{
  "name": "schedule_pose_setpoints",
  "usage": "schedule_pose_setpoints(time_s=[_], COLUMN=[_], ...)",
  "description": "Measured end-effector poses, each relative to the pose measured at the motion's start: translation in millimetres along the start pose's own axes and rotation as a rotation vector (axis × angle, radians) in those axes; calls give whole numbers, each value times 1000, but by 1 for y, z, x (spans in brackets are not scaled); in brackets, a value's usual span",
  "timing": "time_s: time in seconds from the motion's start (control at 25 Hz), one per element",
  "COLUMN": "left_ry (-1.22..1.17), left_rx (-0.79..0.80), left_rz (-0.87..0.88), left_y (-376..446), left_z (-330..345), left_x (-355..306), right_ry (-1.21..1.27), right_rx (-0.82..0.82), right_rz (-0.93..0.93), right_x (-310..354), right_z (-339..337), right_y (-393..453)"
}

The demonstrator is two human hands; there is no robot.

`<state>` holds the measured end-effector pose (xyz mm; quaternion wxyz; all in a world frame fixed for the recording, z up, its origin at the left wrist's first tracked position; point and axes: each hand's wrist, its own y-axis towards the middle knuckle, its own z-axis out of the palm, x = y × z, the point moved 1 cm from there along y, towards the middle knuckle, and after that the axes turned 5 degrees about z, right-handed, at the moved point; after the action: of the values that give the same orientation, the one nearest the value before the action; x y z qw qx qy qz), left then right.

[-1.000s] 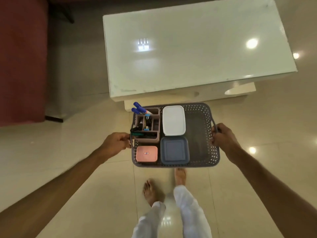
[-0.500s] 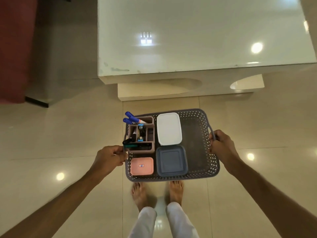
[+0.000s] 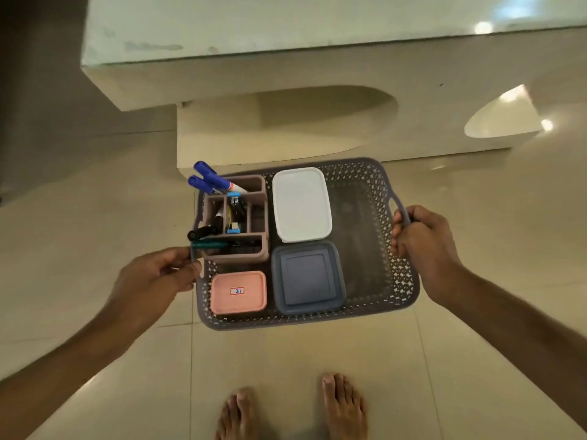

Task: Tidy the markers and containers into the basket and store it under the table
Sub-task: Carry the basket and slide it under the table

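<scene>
I hold a grey perforated basket [image 3: 365, 211] by both side handles, low above the floor. My left hand [image 3: 158, 274] grips the left handle and my right hand [image 3: 422, 242] grips the right one. Inside sit a white lidded container [image 3: 301, 204], a blue-grey lidded container [image 3: 306, 277] and a small pink container [image 3: 238, 292]. A mauve divided organiser [image 3: 254, 217] at the basket's left holds blue-capped markers [image 3: 206, 179], a black marker [image 3: 203, 231] and a green one [image 3: 209, 245]. The white table [image 3: 254, 68] stands just beyond the basket.
The table's thick slab overhangs a cream base [image 3: 286, 128] with a curved recess, directly behind the basket. Glossy beige tiled floor [image 3: 95, 201] lies all around. My bare feet [image 3: 292, 408] stand below the basket. A dark shadowed area fills the far left.
The basket has dropped lower and come closer to the table's base. The view has tilted down, so the table top now shows only as an edge at the top.
</scene>
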<state>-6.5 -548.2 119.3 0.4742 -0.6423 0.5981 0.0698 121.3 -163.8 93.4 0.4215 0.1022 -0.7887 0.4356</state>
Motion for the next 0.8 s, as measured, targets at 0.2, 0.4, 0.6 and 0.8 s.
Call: schedule_pose_setpoints(time_s=[0.2, 0.4, 0.6, 0.8], left_ry=[16, -23, -96, -75], left_rx=[-43, -165, -218, -217], left_rz=[100, 177, 292, 385], left_y=[62, 138, 195, 235], left_z=[21, 36, 41, 35], left_x=[33, 55, 51, 40], right_ry=[8, 24, 90, 142], right_rx=[46, 184, 176, 157], right_rz=[-63, -196, -246, -257], right_x=[-29, -31, -19, -4], right_z=[24, 55, 81, 100], right_y=[67, 127, 186, 233])
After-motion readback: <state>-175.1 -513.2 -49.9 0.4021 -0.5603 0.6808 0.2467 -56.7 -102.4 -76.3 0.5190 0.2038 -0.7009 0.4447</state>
